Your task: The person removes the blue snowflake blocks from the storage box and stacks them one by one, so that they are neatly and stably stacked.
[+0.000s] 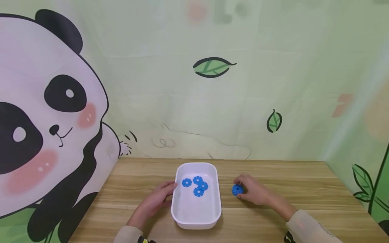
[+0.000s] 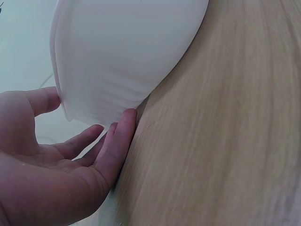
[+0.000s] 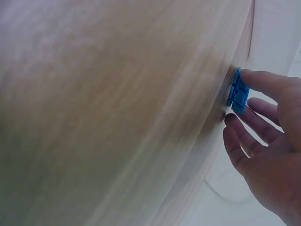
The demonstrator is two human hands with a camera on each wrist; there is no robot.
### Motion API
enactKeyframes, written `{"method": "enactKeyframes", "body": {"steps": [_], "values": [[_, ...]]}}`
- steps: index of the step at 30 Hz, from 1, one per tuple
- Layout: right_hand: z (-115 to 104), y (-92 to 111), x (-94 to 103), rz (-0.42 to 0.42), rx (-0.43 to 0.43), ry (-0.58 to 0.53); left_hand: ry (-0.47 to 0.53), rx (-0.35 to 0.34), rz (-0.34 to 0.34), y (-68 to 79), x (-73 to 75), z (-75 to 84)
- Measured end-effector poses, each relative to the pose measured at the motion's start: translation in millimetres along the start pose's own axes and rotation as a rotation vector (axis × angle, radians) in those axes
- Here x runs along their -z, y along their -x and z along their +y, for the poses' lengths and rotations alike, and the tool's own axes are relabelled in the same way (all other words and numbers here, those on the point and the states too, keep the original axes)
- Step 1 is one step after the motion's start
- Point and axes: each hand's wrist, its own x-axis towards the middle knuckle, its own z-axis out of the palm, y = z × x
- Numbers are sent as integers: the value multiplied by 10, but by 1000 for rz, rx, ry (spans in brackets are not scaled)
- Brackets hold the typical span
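Observation:
A white rectangular tray (image 1: 197, 212) stands on the table, with several blue notched plastic discs (image 1: 198, 192) lying flat in its far half. My left hand (image 1: 158, 197) is at the tray's left side. In the left wrist view, its fingertips touch the tray's outer wall (image 2: 117, 52), one at the rim and others low near the tabletop. To the right of the tray, my right hand (image 1: 255, 190) holds a small stack of blue notched discs (image 1: 237, 190) between thumb and fingers. The right wrist view shows this stack (image 3: 238, 92) on edge, close to the tabletop.
The wooden table (image 1: 291, 175) reaches back to a fabric backdrop (image 1: 152, 84) printed with a panda and leaves. Sleeves (image 1: 307, 226) cover both forearms.

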Motion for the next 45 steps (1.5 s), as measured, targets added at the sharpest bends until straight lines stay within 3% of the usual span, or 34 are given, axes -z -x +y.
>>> {"method": "enactKeyframes", "body": {"steps": [12, 21, 30, 35, 45], "values": [[-78, -112, 123, -10, -11, -43, -7, 15, 15, -2, -9, 7], [-535, -494, 224, 23, -47, -35, -2, 8, 19, 0, 7, 9], [-861, -926, 17, -109, 11, 0, 8, -2, -2, -5, 12, -15], [-887, -1066, -111, -164, 35, 7, 25, -18, -12, -1, -3, -25], [-834, -1219, -249, -251, -8, 45, 23, -13, 3, -2, 11, -16]]}}
